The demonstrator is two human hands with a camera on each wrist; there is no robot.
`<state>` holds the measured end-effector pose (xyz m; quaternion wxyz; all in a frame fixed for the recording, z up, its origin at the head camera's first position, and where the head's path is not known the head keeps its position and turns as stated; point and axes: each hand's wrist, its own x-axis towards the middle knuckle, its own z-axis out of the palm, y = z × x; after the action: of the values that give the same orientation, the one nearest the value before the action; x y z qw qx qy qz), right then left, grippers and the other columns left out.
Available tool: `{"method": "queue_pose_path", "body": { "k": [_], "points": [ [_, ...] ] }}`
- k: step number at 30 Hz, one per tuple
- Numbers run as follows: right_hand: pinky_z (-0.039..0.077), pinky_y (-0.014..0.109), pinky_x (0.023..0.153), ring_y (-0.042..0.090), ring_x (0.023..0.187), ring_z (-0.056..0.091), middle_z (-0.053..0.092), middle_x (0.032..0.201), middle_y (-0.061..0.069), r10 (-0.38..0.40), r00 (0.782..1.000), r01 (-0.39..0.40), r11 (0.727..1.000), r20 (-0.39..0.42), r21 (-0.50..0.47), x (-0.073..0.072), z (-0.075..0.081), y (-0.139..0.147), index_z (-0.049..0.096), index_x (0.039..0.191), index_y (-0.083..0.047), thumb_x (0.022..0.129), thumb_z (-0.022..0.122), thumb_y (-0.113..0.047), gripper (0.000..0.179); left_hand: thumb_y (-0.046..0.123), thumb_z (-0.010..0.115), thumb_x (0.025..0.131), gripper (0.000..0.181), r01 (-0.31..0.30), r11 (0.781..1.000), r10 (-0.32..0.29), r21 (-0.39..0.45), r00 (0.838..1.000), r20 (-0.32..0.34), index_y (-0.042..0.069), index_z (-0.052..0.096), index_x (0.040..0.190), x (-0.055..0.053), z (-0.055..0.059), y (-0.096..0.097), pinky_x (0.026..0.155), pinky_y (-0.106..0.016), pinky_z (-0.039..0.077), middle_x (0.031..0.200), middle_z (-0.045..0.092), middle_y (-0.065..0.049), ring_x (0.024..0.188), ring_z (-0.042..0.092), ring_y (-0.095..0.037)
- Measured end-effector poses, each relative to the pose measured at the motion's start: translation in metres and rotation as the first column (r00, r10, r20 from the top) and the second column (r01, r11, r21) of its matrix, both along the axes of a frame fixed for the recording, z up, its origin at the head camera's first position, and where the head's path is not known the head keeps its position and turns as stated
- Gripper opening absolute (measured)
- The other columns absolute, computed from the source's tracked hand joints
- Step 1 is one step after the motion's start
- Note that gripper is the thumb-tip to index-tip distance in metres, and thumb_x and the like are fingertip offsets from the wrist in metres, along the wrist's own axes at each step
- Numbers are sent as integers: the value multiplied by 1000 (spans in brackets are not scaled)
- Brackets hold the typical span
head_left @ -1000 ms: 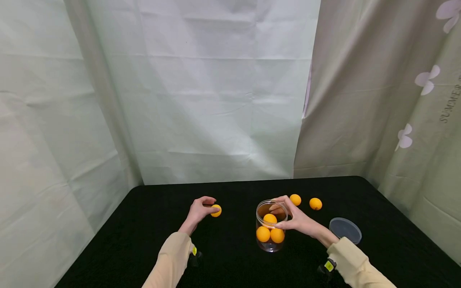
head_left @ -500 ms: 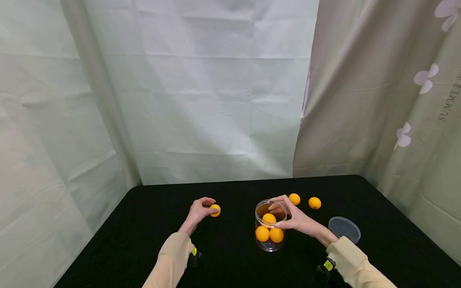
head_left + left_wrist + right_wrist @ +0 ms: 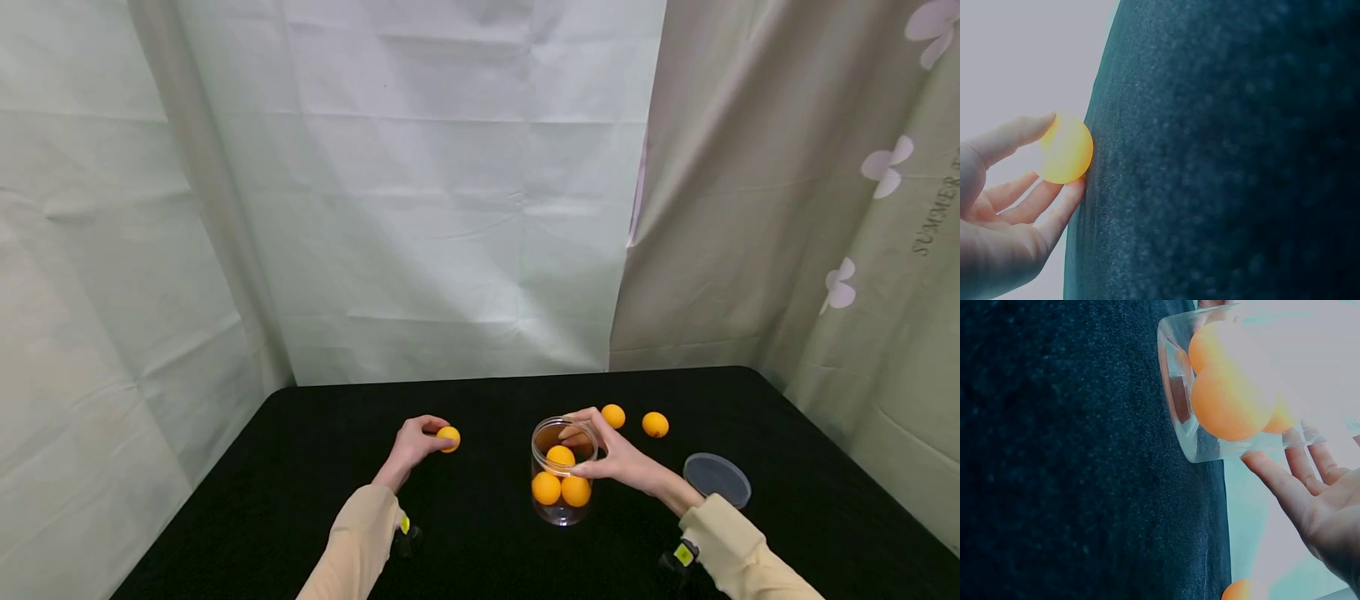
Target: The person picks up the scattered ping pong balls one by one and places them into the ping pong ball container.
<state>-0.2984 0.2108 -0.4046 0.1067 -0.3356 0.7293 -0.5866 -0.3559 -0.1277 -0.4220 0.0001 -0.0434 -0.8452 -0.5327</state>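
At the left of the head view, my left hand (image 3: 417,442) pinches an orange ping-pong ball (image 3: 449,439) between thumb and fingers. The left wrist view shows the thumb on one side of this ball (image 3: 1067,150) and fingertips on the other. My right hand (image 3: 611,454) grips a clear, open-topped jar (image 3: 564,515) near its rim, the thumb on the near side and the fingers round the far side. The jar stands upright on the black table, with orange ping-pong balls (image 3: 547,488) inside. Through its wall, the right wrist view shows balls (image 3: 1232,403) close to the base.
Behind the right hand lie two more ping-pong balls, one (image 3: 613,416) close past the fingers and another (image 3: 656,424) farther right. A round grey lid (image 3: 717,479) lies flat beside the right forearm. Pale curtains (image 3: 465,208) hang behind the black-covered table (image 3: 480,533).
The fingers of my left hand have drawn in round the ball, which shows more fully now. My right hand and the jar have stayed in place.
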Motion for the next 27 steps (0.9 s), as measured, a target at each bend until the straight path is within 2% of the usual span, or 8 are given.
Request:
{"method": "queue_pose_path", "body": {
  "k": [14,27],
  "points": [
    [39,46,83,36,113,38,37,125,19,-6,1000,6,1000,-9,11,0,-2,0,27,129,-12,82,57,-12,55,7,72,76,27,5,1000,-5,-2,1000,-23,-3,62,99,3,3,-3,74,-37,48,90,60,-8,77,54,-20],
    [37,47,84,36,113,39,37,125,19,0,1000,1,1000,-17,12,-1,-1,0,27,130,-12,82,56,-12,56,6,71,77,28,10,1000,-8,27,998,-67,-3,61,101,8,14,-4,75,-38,48,93,61,-9,78,56,-20]
  ]
}}
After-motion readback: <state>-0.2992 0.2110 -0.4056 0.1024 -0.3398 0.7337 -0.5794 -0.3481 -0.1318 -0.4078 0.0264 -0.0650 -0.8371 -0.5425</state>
